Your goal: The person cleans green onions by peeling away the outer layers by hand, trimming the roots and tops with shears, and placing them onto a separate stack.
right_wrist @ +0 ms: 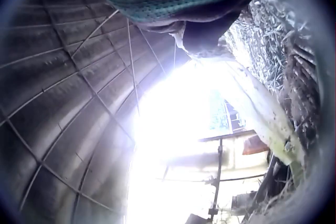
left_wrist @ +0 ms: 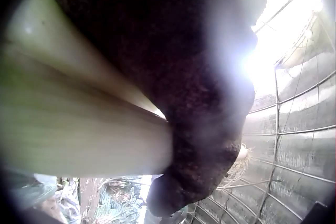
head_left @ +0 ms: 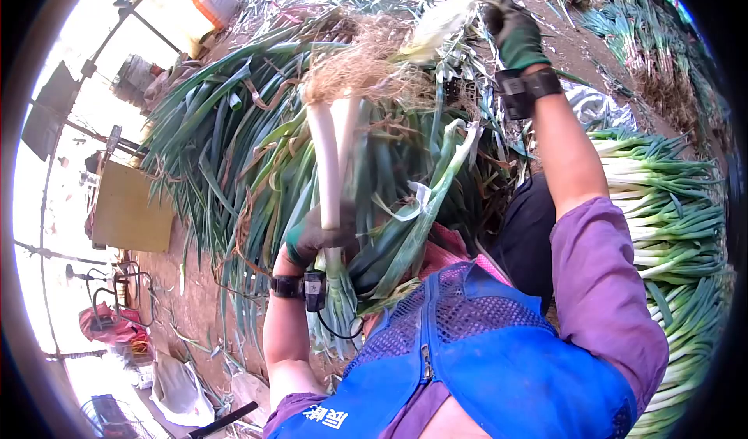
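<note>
In the head view the gloved left hand [head_left: 321, 232] grips white leek stalks [head_left: 326, 158], held upright with their tangled roots [head_left: 354, 69] at the top. The left wrist view shows its dark glove [left_wrist: 194, 92] curled round the thick pale stalks [left_wrist: 84, 140]. Up at the top right, the gloved right hand [head_left: 518, 35] pinches a pale, limp leaf sheath [head_left: 448, 26] that stretches leftward towards the roots. In the right wrist view this sheath [right_wrist: 257, 108] hangs from the glove [right_wrist: 194, 3], whose fingertips are partly hidden.
A large heap of green leeks [head_left: 226, 135] lies before the person. Cleaned leeks [head_left: 670, 205] are stacked at the right, and more unpeeled ones [head_left: 654, 42] lie at the top right. A yellowish board [head_left: 132, 209] stands at the left.
</note>
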A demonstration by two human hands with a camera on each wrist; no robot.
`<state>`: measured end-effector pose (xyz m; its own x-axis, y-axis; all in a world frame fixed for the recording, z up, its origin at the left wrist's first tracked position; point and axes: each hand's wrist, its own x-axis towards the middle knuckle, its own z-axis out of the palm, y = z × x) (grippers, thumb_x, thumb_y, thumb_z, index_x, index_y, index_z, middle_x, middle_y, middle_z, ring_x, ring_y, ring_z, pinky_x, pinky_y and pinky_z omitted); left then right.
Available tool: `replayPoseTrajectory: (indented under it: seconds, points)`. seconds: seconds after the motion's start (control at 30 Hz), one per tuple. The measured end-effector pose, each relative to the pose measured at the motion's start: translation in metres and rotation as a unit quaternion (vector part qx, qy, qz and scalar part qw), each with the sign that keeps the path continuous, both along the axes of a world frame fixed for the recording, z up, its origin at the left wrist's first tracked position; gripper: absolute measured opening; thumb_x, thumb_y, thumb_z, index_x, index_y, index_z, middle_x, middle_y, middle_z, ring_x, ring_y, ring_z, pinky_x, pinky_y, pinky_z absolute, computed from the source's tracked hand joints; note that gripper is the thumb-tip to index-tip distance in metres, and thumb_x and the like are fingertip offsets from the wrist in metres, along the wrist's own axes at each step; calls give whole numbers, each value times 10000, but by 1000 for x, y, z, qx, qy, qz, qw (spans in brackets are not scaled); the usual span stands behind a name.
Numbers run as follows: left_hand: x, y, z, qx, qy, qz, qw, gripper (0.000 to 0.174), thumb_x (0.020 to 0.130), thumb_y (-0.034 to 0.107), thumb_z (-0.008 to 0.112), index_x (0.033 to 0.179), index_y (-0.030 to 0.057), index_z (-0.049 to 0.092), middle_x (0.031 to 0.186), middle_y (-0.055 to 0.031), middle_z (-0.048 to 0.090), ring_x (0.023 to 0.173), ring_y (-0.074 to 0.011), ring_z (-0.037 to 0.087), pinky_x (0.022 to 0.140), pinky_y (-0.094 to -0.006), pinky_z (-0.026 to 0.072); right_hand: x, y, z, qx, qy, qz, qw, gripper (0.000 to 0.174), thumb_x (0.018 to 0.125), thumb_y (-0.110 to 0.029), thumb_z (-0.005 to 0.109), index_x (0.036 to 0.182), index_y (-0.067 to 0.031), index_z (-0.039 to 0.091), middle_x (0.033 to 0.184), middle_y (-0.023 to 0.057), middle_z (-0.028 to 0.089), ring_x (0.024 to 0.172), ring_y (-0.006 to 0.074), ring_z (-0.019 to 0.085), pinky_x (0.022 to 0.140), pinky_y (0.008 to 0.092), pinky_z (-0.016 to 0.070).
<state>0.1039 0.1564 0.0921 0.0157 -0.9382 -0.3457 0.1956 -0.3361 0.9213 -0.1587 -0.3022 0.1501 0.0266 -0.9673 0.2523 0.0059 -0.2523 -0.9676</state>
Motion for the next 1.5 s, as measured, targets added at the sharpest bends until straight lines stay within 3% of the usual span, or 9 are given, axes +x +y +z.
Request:
replayPoseTrajectory:
  seconds: [0.07, 0.13, 0.3, 0.47, 0.57, 0.7, 1.03, 1.27, 1.5]
  points:
    - [0, 5, 10, -13, -28, 21, 999, 598, 624, -49, 720, 1202, 13, 578, 931, -24, 560, 877, -172, 576, 759, -313, 537, -26, -4, -11, 78, -105, 59, 990, 160, 984, -245, 582, 1009, -114, 670, 892, 70, 684, 749, 128, 671, 665, 259, 579]
    - [10, 7, 13, -21, 1, 39, 999, 603, 618, -20, 713, 1205, 14, 582, 951, -25, 555, 886, -172, 570, 767, -321, 543, -47, 70, -6, -305, 448, 195, 817, 223, 986, -284, 580, 888, -95, 645, 840, 77, 646, 693, 150, 642, 607, 285, 562]
    - [33, -5, 29, -68, 21, 67, 995, 669, 631, 116, 755, 1258, 23, 539, 962, -27, 527, 859, -164, 563, 748, -319, 534, -45, 238, -54, 166, 483, 758, 405, 277, 866, -241, 689, 1052, -37, 717, 875, 80, 704, 774, 215, 629, 753, 360, 511]
    - [9, -39, 80, -134, -109, 48, 984, 522, 789, 268, 789, 1177, 7, 558, 838, -11, 608, 745, -137, 581, 689, -289, 481, 28, 140, 8, -248, 190, 377, 872, 297, 951, -267, 666, 1161, -56, 665, 973, 80, 716, 858, 174, 683, 788, 313, 584]
    - [-21, -66, 90, -107, -223, 88, 965, 491, 777, 251, 812, 1148, 0, 614, 882, -56, 665, 811, -144, 632, 713, -300, 513, 58, 110, 60, -99, -200, 538, 813, 520, 834, -91, 707, 1315, 21, 543, 1270, 160, 624, 1156, 289, 617, 994, 390, 522]
    - [-42, -89, 74, -80, -260, 44, 961, 427, 784, 236, 818, 1112, 35, 634, 893, -8, 650, 752, -103, 588, 684, -257, 479, 89, 184, 30, -143, 69, 334, 929, 696, 909, -531, 664, 1237, 74, 563, 954, 159, 667, 820, 223, 696, 758, 314, 593]
    - [-50, -91, 74, -153, -170, 41, 973, 408, 844, 200, 762, 1190, 43, 614, 997, -12, 649, 837, -143, 635, 745, -308, 518, 86, 209, 20, 115, -310, 531, 780, 427, 972, -322, 635, 1209, 31, 594, 1094, 149, 663, 982, 258, 671, 886, 416, 559]
    - [-25, -81, 68, -54, -55, -4, 997, 412, 802, 288, 766, 1072, -3, 656, 880, -80, 677, 773, -181, 655, 735, -322, 539, 63, 200, 36, -212, 164, 356, 895, 465, 957, -358, 628, 1271, -21, 560, 974, 149, 690, 873, 286, 692, 754, 421, 566]
    - [-46, -101, 94, -126, -157, -96, 975, 400, 835, 284, 758, 1093, -5, 657, 952, -109, 700, 840, -196, 680, 773, -333, 548, 37, 222, 92, -787, 353, 100, 495, 470, 867, -211, 560, 1323, -97, 548, 1280, 128, 586, 1260, 276, 538, 1155, 446, 368]
